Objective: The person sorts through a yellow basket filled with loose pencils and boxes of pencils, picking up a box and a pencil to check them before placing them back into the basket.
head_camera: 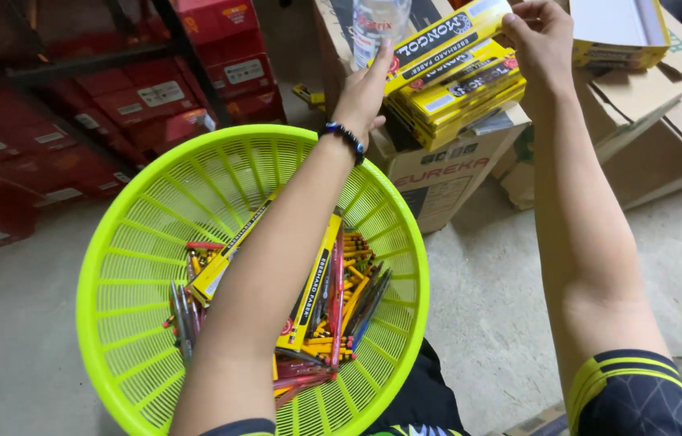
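Note:
Both hands hold one long yellow pencil box (pixel 447 42) above a stack of similar yellow boxes (pixel 464 98). My left hand (pixel 364 90), with a dark bead bracelet on the wrist, presses against the box's left end. My right hand (pixel 541 39) grips its right end from above. The stack rests on a cardboard carton (pixel 438 179). On my lap sits a lime-green plastic basket (pixel 131 242) with loose pencils, pens and two flat yellow pencil boxes (pixel 309 291) in it; my left forearm crosses over it.
Red cartons (pixel 163 97) fill dark metal shelves at the upper left. A clear plastic bottle (pixel 375 23) stands behind the stack. An open yellow box (pixel 620 32) and flattened cardboard (pixel 664 121) lie at the upper right. Grey concrete floor (pixel 486 299) lies below.

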